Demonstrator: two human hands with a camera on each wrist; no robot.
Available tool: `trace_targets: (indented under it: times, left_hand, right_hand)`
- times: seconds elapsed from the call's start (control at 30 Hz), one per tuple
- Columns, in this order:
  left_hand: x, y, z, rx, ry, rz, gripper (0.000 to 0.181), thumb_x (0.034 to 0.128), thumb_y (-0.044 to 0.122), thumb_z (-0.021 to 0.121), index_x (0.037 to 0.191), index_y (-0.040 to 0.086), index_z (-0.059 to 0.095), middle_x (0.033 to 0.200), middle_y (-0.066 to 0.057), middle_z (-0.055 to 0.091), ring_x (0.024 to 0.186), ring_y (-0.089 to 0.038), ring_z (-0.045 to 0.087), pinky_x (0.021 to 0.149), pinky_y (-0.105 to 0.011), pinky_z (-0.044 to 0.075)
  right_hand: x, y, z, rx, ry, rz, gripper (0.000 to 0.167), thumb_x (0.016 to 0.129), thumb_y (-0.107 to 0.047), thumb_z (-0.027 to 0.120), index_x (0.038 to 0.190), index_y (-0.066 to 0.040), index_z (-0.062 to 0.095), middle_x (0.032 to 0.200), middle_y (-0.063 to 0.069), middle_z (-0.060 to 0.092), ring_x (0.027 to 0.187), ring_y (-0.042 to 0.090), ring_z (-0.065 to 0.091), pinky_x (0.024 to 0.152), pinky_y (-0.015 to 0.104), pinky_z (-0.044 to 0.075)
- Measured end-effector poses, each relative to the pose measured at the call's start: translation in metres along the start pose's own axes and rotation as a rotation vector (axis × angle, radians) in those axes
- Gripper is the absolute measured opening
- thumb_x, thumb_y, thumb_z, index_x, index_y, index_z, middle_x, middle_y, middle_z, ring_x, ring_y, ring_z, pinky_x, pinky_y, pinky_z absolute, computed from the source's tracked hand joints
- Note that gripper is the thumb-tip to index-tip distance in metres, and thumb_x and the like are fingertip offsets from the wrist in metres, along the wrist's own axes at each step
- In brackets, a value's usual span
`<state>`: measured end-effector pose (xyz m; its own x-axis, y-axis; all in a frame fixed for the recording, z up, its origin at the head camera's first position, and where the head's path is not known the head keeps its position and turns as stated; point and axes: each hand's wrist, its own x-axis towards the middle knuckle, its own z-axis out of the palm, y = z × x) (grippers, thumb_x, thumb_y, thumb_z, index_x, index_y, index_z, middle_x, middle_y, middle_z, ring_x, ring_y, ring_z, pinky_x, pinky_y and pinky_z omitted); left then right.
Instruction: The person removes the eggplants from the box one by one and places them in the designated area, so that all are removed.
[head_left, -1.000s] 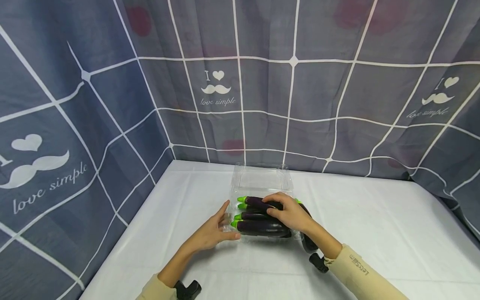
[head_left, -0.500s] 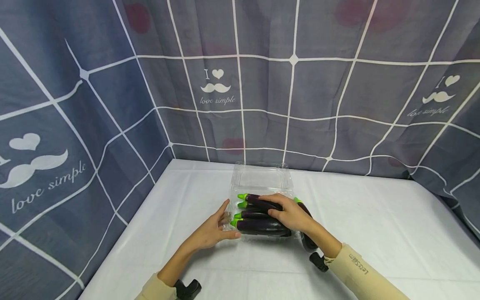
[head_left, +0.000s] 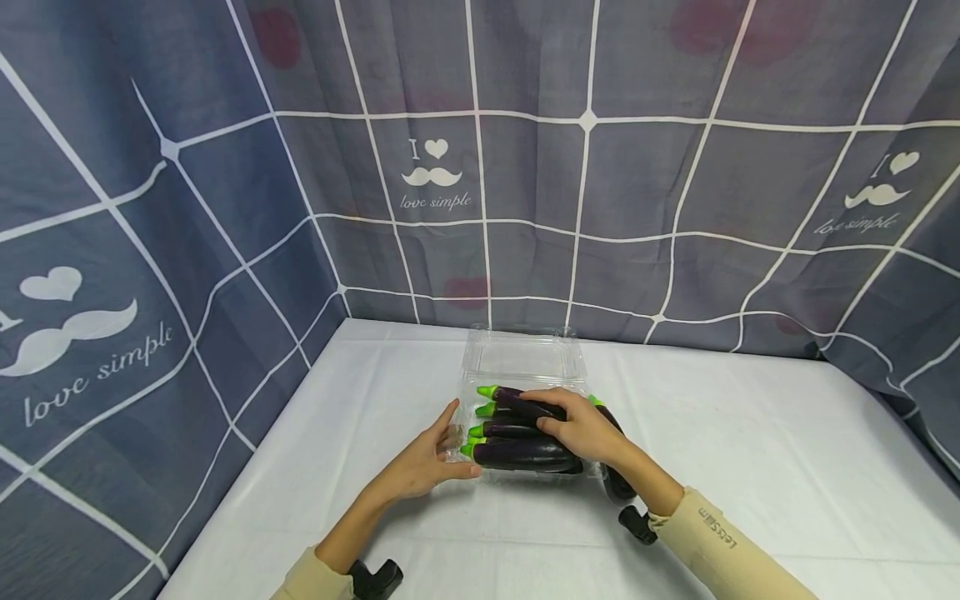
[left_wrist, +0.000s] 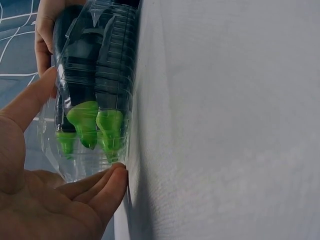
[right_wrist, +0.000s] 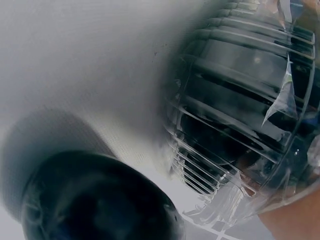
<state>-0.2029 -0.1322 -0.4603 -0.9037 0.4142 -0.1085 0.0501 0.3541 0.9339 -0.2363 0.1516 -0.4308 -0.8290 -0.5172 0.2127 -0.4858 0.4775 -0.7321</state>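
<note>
A clear plastic clamshell box [head_left: 523, 357] lies on the table with its lid folded back. Several dark purple eggplants with bright green caps lie side by side in its base; the nearest eggplant [head_left: 525, 455] shows best. My right hand [head_left: 581, 427] grips an eggplant [head_left: 521, 407] toward the far side of the row, fingers over its top. My left hand [head_left: 416, 468] braces the box's left end, with thumb and straight fingers spread at its corners. Green caps [left_wrist: 84, 125] show through the box wall in the left wrist view. In the right wrist view, the right hand is mostly hidden.
One loose eggplant [head_left: 619, 485] lies outside the box at its right end, partly under my right forearm. A white cloth [head_left: 780, 433] covers the table. Grey checked curtains [head_left: 525, 175] stand behind and at both sides.
My right hand's fingers have moved slightly left over the eggplants. The farther eggplants have shifted slightly away from me. My left hand stays in place at the box.
</note>
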Motion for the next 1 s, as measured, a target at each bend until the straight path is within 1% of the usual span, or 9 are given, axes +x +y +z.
trace_targets:
  times: [0.1, 0.2, 0.33, 0.43, 0.6, 0.7, 0.8, 0.9, 1.0]
  left_hand:
    - [0.0, 0.001, 0.0, 0.0, 0.001, -0.001, 0.11, 0.083, 0.028, 0.082, 0.16, 0.011, 0.006, 0.155, -0.032, 0.022, 0.143, -0.042, 0.026, 0.11, -0.051, 0.032]
    - [0.0, 0.001, 0.0, 0.004, 0.003, 0.0, 0.109, 0.0831, 0.028, 0.082, 0.16, 0.012, 0.006, 0.155, -0.031, 0.022, 0.143, -0.041, 0.027, 0.11, -0.051, 0.032]
    - [-0.001, 0.001, -0.001, 0.001, -0.001, 0.005, 0.109, 0.0836, 0.028, 0.081, 0.16, 0.013, 0.005, 0.155, -0.031, 0.022, 0.143, -0.042, 0.027, 0.11, -0.051, 0.032]
    - [-0.001, 0.001, -0.001, -0.009, -0.005, 0.009, 0.109, 0.084, 0.028, 0.081, 0.16, 0.014, 0.004, 0.156, -0.031, 0.021, 0.142, -0.042, 0.028, 0.11, -0.052, 0.032]
    - [-0.002, 0.001, 0.0, -0.006, -0.005, 0.006, 0.109, 0.0841, 0.029, 0.081, 0.16, 0.013, 0.005, 0.156, -0.031, 0.021, 0.142, -0.042, 0.028, 0.11, -0.052, 0.032]
    - [-0.002, 0.001, 0.0, -0.001, -0.005, 0.006, 0.108, 0.0841, 0.028, 0.081, 0.16, 0.013, 0.005, 0.156, -0.031, 0.021, 0.142, -0.042, 0.028, 0.11, -0.052, 0.032]
    - [-0.002, 0.001, 0.0, 0.004, -0.005, 0.009, 0.109, 0.0842, 0.028, 0.081, 0.16, 0.013, 0.005, 0.155, -0.031, 0.022, 0.142, -0.041, 0.028, 0.11, -0.052, 0.032]
    - [-0.002, 0.001, 0.0, 0.007, -0.003, 0.01, 0.109, 0.0841, 0.029, 0.081, 0.16, 0.013, 0.004, 0.155, -0.031, 0.022, 0.142, -0.041, 0.029, 0.11, -0.051, 0.033]
    - [-0.002, 0.001, 0.001, 0.005, -0.002, 0.01, 0.109, 0.0841, 0.028, 0.081, 0.16, 0.013, 0.004, 0.155, -0.031, 0.022, 0.142, -0.042, 0.028, 0.11, -0.051, 0.033]
  right_hand:
    - [0.0, -0.002, -0.001, 0.003, 0.032, 0.019, 0.042, 0.095, -0.003, 0.062, 0.136, -0.011, 0.061, 0.134, 0.009, 0.059, 0.127, 0.033, 0.05, 0.102, 0.056, 0.04]
    - [0.0, -0.003, -0.003, 0.011, 0.098, 0.034, 0.042, 0.094, -0.005, 0.064, 0.136, -0.01, 0.061, 0.132, 0.01, 0.059, 0.125, 0.033, 0.052, 0.101, 0.057, 0.04]
    - [0.0, -0.005, -0.007, 0.044, 0.196, 0.049, 0.044, 0.091, -0.005, 0.069, 0.133, -0.01, 0.062, 0.125, 0.012, 0.061, 0.115, 0.031, 0.055, 0.097, 0.055, 0.042]
    - [-0.001, -0.006, -0.01, 0.058, 0.244, 0.062, 0.044, 0.088, -0.004, 0.071, 0.131, -0.011, 0.063, 0.121, 0.012, 0.061, 0.109, 0.03, 0.056, 0.092, 0.052, 0.043]
    - [-0.004, -0.004, -0.014, 0.031, 0.277, 0.073, 0.041, 0.087, -0.002, 0.069, 0.126, -0.01, 0.062, 0.115, 0.014, 0.059, 0.105, 0.029, 0.054, 0.089, 0.05, 0.042]
    - [-0.008, -0.003, -0.017, 0.023, 0.283, 0.082, 0.041, 0.088, -0.002, 0.066, 0.127, -0.011, 0.06, 0.114, 0.014, 0.056, 0.104, 0.028, 0.052, 0.085, 0.048, 0.043]
    - [-0.012, -0.004, -0.02, 0.015, 0.294, 0.101, 0.041, 0.089, -0.005, 0.066, 0.13, -0.012, 0.059, 0.113, 0.014, 0.055, 0.104, 0.028, 0.052, 0.083, 0.047, 0.044]
    - [-0.016, -0.004, -0.025, 0.024, 0.31, 0.129, 0.042, 0.09, -0.009, 0.069, 0.13, -0.012, 0.06, 0.112, 0.015, 0.055, 0.103, 0.03, 0.053, 0.08, 0.046, 0.047]
    - [-0.021, -0.003, -0.03, 0.044, 0.323, 0.14, 0.043, 0.089, -0.012, 0.072, 0.131, -0.01, 0.061, 0.11, 0.015, 0.055, 0.103, 0.031, 0.056, 0.083, 0.046, 0.048]
